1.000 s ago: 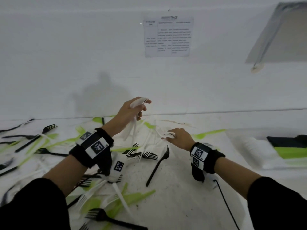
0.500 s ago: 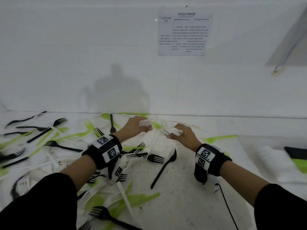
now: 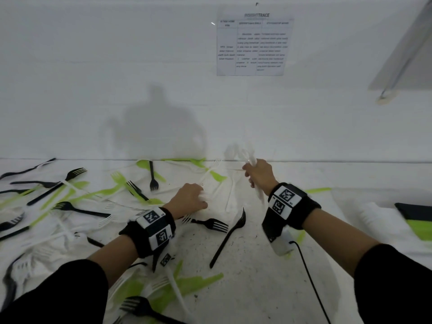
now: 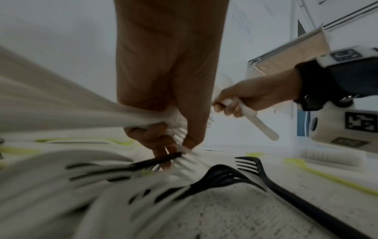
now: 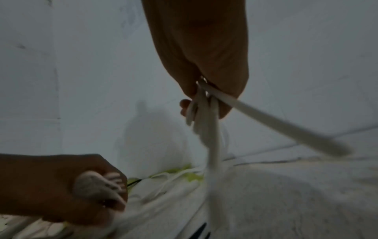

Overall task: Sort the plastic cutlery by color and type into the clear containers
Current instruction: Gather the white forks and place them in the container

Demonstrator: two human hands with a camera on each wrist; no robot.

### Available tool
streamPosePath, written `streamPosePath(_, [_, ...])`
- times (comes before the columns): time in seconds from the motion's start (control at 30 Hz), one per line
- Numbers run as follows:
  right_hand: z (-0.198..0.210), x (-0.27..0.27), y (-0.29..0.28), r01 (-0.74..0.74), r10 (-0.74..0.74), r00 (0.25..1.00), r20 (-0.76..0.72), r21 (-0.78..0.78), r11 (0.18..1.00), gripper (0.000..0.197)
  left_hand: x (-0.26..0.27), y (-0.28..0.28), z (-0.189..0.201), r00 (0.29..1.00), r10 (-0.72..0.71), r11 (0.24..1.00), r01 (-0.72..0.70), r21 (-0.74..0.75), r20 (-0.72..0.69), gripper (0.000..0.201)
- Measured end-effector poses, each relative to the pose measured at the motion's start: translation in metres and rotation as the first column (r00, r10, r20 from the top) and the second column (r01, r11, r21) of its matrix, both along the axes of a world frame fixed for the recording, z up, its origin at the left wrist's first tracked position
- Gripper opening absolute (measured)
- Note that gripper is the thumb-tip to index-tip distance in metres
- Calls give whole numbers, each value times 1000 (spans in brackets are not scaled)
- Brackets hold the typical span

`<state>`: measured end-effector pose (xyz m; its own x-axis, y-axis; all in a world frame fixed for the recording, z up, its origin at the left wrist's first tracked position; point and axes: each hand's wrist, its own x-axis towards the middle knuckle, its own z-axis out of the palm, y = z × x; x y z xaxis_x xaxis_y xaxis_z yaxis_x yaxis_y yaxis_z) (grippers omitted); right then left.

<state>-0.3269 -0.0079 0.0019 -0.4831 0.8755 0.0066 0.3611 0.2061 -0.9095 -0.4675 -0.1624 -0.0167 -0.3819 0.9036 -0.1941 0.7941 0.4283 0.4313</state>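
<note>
— What's in the containers?

— At my far right on the table (image 3: pixel 257 265) sits a clear container (image 3: pixel 364 213) with white pieces stacked inside, blurred; which type I cannot tell. Just beside it a black stack (image 3: pixel 416 212) lies over a green stack (image 3: pixel 420 228), and the wall around those I cannot make out.

— And your hands?

— My right hand (image 3: pixel 259 174) is lifted near the wall, its grip wrapped round a bundle of white cutlery (image 3: pixel 249 157). My left hand (image 3: pixel 189 199) is low on the heap, its grip curled round white forks (image 3: pixel 203 197).

— Does any camera add something?

— The left wrist view shows white tines poking from my left fingers (image 4: pixel 155 137), with two black forks (image 4: pixel 251 168) lying just in front. The right wrist view shows the bundle's handles fanning out below my right fist, one long handle (image 5: pixel 276 126) angling off alone. Only the head view shows the spread: black, green and white pieces scattered leftward, and a printed sheet (image 3: pixel 253 43) on the wall.
</note>
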Motion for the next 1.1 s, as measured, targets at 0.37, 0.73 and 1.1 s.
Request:
streamPosePath(0.37, [-34, -26, -5, -226, 117, 757, 643, 89, 970, 54, -20, -22, 38, 956, 105, 918, -200, 343, 276, 12])
streamPosePath(0.73, [-36, 18, -7, -63, 96, 930, 354, -103, 993, 25, -21, -36, 72, 876, 144, 739, -405, 539, 460, 21])
streamPosePath(1.1, [25, 76, -82, -313, 215, 911, -352, -249, 917, 6, 40, -14, 50, 566, -76, 828, -423, 368, 821, 14])
